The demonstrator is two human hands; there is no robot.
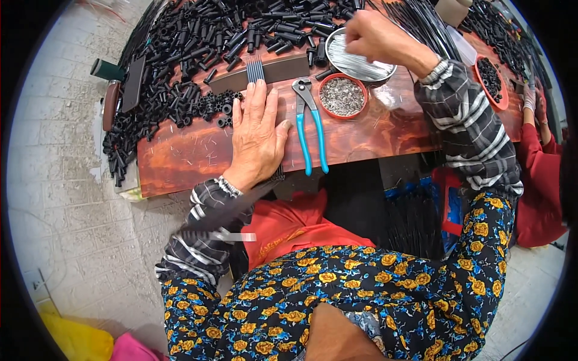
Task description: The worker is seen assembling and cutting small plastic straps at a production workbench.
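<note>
My left hand (256,132) lies flat near the table's front edge, fingers stretched out over a row of thin dark rods (255,69). The rods' far ends rest at a brown bar (288,70) just past my fingertips. My right hand (382,39) is above a round metal dish (368,79) full of thin silvery pins. Its fingers are curled together, and whatever they hold cannot be made out. Between my hands lie pliers with blue handles (311,129). Beside them stands a red-rimmed bowl (343,117) of short metal bits.
Black plastic tube-like parts (241,30) are heaped across the far and left table (180,168). A phone (133,84) and a dark green cup (107,70) stand at the left. A red bowl (504,101) holds black parts at right, near another person's red sleeve (533,150).
</note>
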